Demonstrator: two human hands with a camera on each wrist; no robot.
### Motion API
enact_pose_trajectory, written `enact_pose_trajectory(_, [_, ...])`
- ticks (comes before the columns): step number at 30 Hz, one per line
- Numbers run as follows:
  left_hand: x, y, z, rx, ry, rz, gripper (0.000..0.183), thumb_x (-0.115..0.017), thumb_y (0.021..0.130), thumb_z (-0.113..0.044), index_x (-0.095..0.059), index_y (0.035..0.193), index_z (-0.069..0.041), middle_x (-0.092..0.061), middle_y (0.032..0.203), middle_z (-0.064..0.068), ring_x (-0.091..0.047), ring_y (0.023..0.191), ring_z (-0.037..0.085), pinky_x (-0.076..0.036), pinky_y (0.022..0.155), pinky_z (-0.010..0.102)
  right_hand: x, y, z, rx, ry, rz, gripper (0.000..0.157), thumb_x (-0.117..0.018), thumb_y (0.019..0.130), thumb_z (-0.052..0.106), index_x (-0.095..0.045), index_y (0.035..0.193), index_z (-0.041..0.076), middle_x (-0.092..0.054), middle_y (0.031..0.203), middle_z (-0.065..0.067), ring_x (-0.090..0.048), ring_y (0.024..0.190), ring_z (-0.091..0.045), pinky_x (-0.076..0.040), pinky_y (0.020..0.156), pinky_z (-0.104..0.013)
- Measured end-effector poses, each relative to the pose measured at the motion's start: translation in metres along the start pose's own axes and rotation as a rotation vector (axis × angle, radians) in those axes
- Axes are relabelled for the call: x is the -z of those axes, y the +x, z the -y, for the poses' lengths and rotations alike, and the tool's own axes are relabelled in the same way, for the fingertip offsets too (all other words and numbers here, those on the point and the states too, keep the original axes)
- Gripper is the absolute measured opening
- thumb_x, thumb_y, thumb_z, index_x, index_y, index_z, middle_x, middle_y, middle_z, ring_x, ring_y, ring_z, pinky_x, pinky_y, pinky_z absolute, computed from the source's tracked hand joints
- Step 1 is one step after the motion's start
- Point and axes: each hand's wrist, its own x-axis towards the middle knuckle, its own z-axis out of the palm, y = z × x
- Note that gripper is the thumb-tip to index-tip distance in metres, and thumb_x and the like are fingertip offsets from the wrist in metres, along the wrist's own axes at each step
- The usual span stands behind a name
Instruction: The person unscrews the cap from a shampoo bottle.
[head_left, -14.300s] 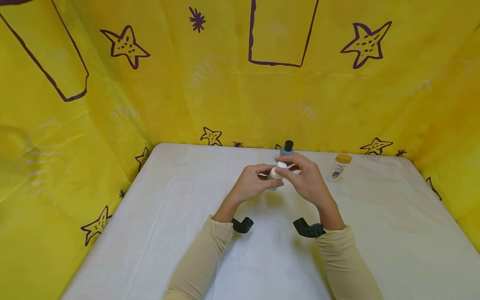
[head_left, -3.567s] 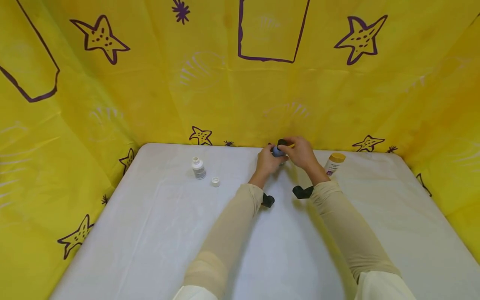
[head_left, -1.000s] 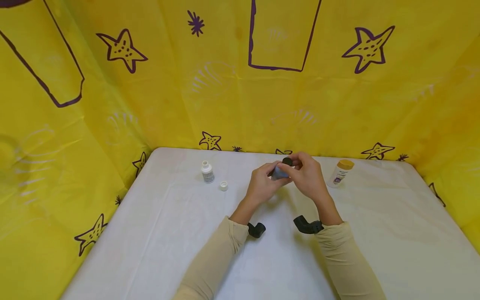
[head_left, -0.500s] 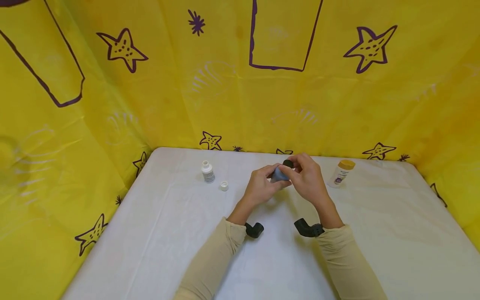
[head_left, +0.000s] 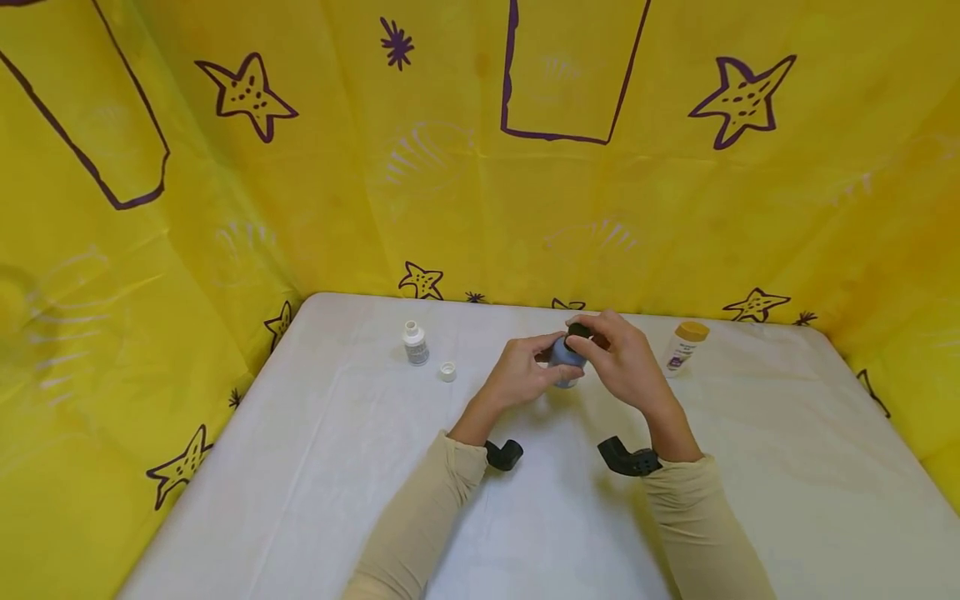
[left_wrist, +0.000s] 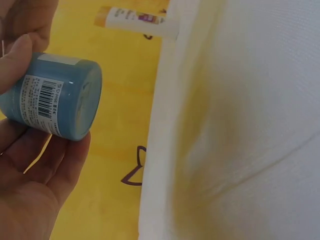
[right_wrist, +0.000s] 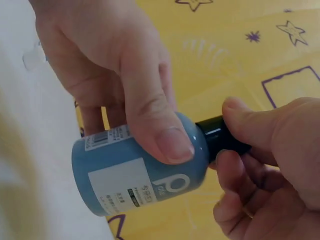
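Note:
A blue bottle (head_left: 567,357) with a black cap (right_wrist: 217,136) is held above the table in front of me. My left hand (head_left: 519,371) grips its body, the thumb lying along the side in the right wrist view. My right hand (head_left: 621,354) pinches the black cap between thumb and fingers; the cap sits on the bottle's neck. In the left wrist view the bottle's base and a barcode label (left_wrist: 42,102) face the camera. To the left stand an uncapped white bottle (head_left: 416,343) and, beside it on the table, its small white cap (head_left: 447,372).
A white bottle with a yellow cap (head_left: 684,348) stands right of my right hand. The white-covered table (head_left: 315,467) meets a yellow curtain (head_left: 360,200) with starfish drawings at the back and left. Black wrist mounts (head_left: 628,457) hang below both wrists.
Earlier my hands worked on the white bottle's cap; it now stands uncapped at left. The blue bottle came from the back into my hands, and my right-hand fingers have shifted around its black cap.

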Motion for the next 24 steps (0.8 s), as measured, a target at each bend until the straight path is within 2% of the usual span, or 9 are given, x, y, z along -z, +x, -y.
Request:
enact_pose_trajectory(5, [0.003,0.001,-0.004,0.005,0.061,0.025,0.053,-0.081,0.088,-0.037,-0.066,0.135,-0.019,-0.073,0.125,0.002,-0.071,0.11,0.016,-0.058,0.093,0.029,0.011,-0.002,-0.001,0.012,0.01,0.102,0.031,-0.064,0.1,0.013,-0.067,0.131,0.008,-0.06,0.099,-0.007,-0.05,0.075,-0.015,-0.044,0.068,-0.025])
enact_pose_trajectory(9, [0.004,0.001,-0.007,0.004,0.104,0.031,0.051,-0.081,0.088,-0.036,-0.066,0.133,-0.018,-0.072,0.126,0.001,-0.069,0.113,0.016,-0.057,0.095,0.032,0.017,-0.004,0.0,0.007,0.06,0.184,0.035,-0.058,0.104,0.011,-0.062,0.139,0.008,-0.063,0.113,-0.01,-0.051,0.078,-0.018,-0.045,0.069,-0.025])
enact_pose_trajectory(14, [0.003,0.001,-0.007,-0.007,0.108,0.025,0.049,-0.082,0.088,-0.033,-0.067,0.131,-0.018,-0.072,0.127,0.0,-0.067,0.113,0.015,-0.056,0.097,0.03,0.022,-0.006,0.002,-0.061,0.105,0.235,0.043,-0.056,0.106,0.017,-0.054,0.148,0.013,-0.061,0.137,-0.012,-0.056,0.087,-0.021,-0.048,0.074,-0.027])
enact_pose_trajectory(18, [0.001,0.0,-0.007,-0.025,0.09,-0.009,0.049,-0.083,0.086,-0.032,-0.068,0.131,-0.02,-0.072,0.126,-0.002,-0.068,0.112,0.014,-0.056,0.097,0.029,0.02,-0.006,0.005,-0.141,0.072,0.169,0.049,-0.065,0.101,0.031,-0.054,0.148,0.019,-0.058,0.139,-0.01,-0.059,0.088,-0.021,-0.051,0.073,-0.029])
enact_pose_trajectory(24, [-0.003,0.0,-0.008,-0.07,0.071,-0.043,0.046,-0.086,0.083,-0.032,-0.071,0.125,-0.023,-0.074,0.121,-0.006,-0.069,0.105,0.011,-0.057,0.094,0.025,0.01,-0.003,0.005,-0.178,0.027,-0.003,0.042,-0.078,0.092,0.031,-0.065,0.124,0.007,-0.062,0.117,-0.012,-0.056,0.082,-0.022,-0.048,0.068,-0.026])
